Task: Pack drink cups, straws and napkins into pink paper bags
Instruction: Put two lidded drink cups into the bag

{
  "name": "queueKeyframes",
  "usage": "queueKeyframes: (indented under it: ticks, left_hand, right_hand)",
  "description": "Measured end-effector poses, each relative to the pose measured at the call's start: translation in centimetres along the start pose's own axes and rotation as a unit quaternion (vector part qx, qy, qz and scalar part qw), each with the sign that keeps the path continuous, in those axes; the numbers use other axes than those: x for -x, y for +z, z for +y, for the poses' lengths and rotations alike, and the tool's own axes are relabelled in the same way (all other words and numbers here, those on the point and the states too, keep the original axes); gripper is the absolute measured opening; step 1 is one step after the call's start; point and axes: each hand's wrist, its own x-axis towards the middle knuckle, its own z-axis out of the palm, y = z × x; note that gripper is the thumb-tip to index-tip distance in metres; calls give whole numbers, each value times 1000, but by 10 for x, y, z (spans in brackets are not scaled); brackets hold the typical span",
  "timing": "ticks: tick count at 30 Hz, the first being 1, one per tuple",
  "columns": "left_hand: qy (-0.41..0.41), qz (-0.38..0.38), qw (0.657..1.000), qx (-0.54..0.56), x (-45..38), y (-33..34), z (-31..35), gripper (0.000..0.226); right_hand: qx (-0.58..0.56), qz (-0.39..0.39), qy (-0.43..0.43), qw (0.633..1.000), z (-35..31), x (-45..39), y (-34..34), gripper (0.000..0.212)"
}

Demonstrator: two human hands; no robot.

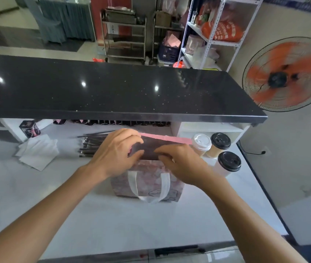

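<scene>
Both hands, left hand and right hand, fingers curled, pinching pink patterned paper bag mouth open; rough pull could tear rim or knock lidded paper cups just beside.

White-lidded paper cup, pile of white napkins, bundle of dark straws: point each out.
White-lidded paper cup (pixel 201 142), head view, on its lid.
Pile of white napkins (pixel 37 151), head view, top sheet.
Bundle of dark straws (pixel 90 147), head view, mid-bundle.

Pink paper bag upright, mouth open, three lidded cups beside
</scene>
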Motion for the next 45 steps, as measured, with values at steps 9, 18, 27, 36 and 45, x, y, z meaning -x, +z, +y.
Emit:
queueKeyframes:
  ticks: [9, 18, 27, 36, 45]
  left_hand:
    - [-25, -63, 998, -5, -91, 26, 76, 32]
    - [-84, -208, 973, -49, -166, 98, 111, 36]
    - [-124, -213, 968, -46, -173, 118, 125, 34]
    - [-142, -167, 976, 1, -156, 98, 119, 33]
    - [-50, -30, 996, 67, -93, 30, 87, 24]
  right_hand:
    - [-74, 142, 79, 984, 106, 18, -53, 22]
    - [114, -72, 123, 983, 226, -24, -36, 50]
    - [193, -182, 92, 960, 251, -55, -9, 69]
    - [-12, -2, 83, 996, 231, -31, -17, 78]
    - [-105, 211, 54, 970, 140, 9, -75, 79]
